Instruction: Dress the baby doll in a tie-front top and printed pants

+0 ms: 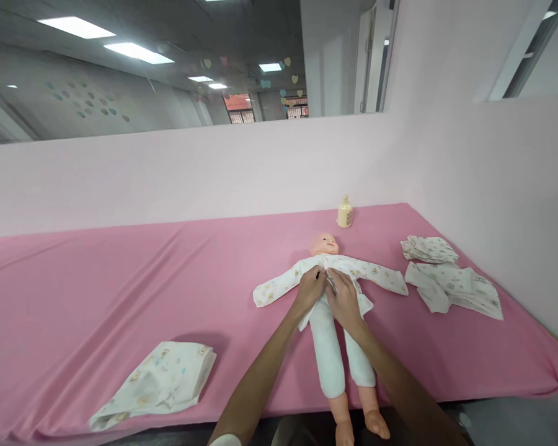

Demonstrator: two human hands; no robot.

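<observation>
A baby doll [324, 244] lies on its back, its feet reaching past the near edge of the pink-covered table. It wears a white patterned baby shirt [376, 274] with both long sleeves spread sideways, and plain pale trousers [328, 353]. My left hand [312, 286] is closed at the shirt's front, thumb and fingers pinching the cloth near the chest. Close beside it, my right hand [342, 297] also has its fingers bent together on the shirt's front edge. The exact bit of cloth or fastening between the fingertips is hidden.
A pale yellow pump bottle [345, 212] stands behind the doll's head. Folded patterned clothes [428, 249] and a loose garment [456, 288] lie at the right. Another folded patterned cloth [162, 381] rests front left on the pink sheet [121, 297]. A white wall borders the back and right.
</observation>
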